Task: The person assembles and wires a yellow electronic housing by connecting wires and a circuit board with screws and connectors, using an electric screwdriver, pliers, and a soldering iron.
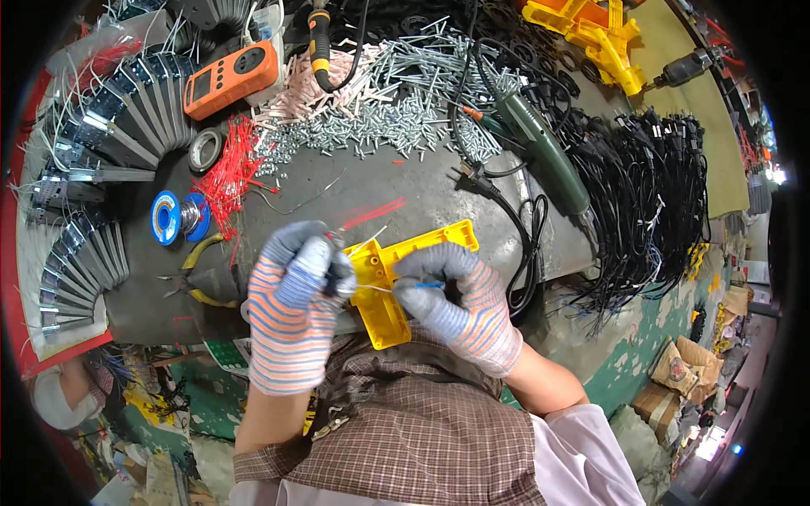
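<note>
Both my hands wear striped knit gloves and work over a yellow plastic housing (380, 319) with long arms, lying at the table's near edge. My left hand (294, 304) is closed in a pinch at its left side. A thin pale wire (371, 288) spans the gap between my fingertips, above the housing. My right hand (460, 304) is also closed, pinching the wire's other end, with a short blue piece (429, 285) showing between thumb and finger. Glove fingers hide the wire's ends. Just beyond the housing lie red wires (375, 212).
Yellow-handled pliers (198, 274), a solder spool (179, 218) and a tape roll (205, 150) lie left. Behind are an orange meter (232, 78), a screw pile (363, 126) and a soldering iron (320, 46). A green power tool (544, 148) and black cords (633, 194) are right.
</note>
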Available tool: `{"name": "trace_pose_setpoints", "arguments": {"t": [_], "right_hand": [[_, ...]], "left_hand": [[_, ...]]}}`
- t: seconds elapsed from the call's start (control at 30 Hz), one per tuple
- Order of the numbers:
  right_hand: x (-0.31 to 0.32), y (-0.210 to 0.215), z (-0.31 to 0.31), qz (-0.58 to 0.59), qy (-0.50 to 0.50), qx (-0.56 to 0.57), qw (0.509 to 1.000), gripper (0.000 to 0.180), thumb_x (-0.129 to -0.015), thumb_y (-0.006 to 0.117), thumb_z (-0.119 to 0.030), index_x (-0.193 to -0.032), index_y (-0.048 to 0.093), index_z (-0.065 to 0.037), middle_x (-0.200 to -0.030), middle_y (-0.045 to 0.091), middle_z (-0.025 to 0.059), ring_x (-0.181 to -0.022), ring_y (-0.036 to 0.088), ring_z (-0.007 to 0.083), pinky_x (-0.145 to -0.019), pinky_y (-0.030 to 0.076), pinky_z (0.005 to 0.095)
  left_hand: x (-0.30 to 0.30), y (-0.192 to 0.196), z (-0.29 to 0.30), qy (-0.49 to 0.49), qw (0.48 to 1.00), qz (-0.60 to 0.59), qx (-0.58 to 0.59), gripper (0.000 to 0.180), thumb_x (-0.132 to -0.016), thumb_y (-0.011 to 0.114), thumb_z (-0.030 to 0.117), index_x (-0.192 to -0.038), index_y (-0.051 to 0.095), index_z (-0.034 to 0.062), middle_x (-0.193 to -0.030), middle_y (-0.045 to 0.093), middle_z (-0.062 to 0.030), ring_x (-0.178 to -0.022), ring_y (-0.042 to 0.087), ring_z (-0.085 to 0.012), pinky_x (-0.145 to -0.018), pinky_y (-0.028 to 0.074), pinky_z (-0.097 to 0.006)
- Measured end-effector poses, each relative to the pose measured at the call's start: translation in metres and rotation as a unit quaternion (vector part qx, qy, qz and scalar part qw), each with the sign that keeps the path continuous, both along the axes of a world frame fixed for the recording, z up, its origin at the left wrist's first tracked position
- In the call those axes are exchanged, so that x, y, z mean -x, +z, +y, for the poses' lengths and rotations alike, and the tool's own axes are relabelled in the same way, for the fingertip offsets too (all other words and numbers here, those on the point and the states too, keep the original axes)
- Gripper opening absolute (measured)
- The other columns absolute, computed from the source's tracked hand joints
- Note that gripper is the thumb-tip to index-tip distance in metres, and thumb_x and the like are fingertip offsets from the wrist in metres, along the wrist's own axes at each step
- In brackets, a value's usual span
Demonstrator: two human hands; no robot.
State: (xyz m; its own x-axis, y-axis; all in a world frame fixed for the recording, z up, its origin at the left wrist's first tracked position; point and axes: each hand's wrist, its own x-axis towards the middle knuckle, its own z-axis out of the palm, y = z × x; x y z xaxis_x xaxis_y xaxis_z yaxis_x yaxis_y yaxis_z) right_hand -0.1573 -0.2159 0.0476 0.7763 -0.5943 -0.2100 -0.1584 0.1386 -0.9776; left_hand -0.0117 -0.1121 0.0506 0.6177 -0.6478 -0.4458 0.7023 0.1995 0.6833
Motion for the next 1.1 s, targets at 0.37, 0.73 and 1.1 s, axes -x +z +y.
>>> {"name": "trace_pose_setpoints", "arguments": {"t": [0.37,0.73,1.1], "right_hand": [[-0.013,-0.001,-0.013,-0.083,-0.057,-0.165,0.981,0.014,-0.090,0.060,-0.009,-0.099,0.061,0.000,-0.086,0.064,0.0025,-0.078,0.057,0.0060,-0.071,0.048,0.0231],[-0.009,-0.002,-0.001,-0.053,-0.034,-0.060,0.996,0.014,-0.089,0.062,-0.013,-0.095,0.063,-0.001,-0.082,0.065,0.0047,-0.074,0.060,0.0078,-0.067,0.050,0.0244],[0.006,0.006,-0.023,-0.034,-0.003,-0.257,0.966,0.019,-0.090,0.060,-0.015,-0.101,0.063,0.000,-0.091,0.065,0.0019,-0.081,0.058,0.0065,-0.076,0.049,0.0244]], "left_hand": [[0.032,-0.003,0.000,-0.069,0.990,-0.120,-0.014,0.015,-0.085,0.064,0.001,-0.098,0.055,0.0008,-0.089,0.064,-0.0105,-0.075,0.066,-0.0160,-0.071,0.055,-0.029],[0.030,-0.007,0.001,-0.080,0.970,-0.221,-0.068,0.020,-0.082,0.068,0.001,-0.095,0.053,0.0030,-0.084,0.063,-0.0066,-0.071,0.062,-0.0108,-0.067,0.051,-0.024],[0.032,-0.011,0.010,-0.136,0.988,0.050,0.050,0.014,-0.084,0.059,-0.004,-0.092,0.052,0.0041,-0.084,0.061,-0.0106,-0.071,0.064,-0.0190,-0.061,0.056,-0.031]]}}
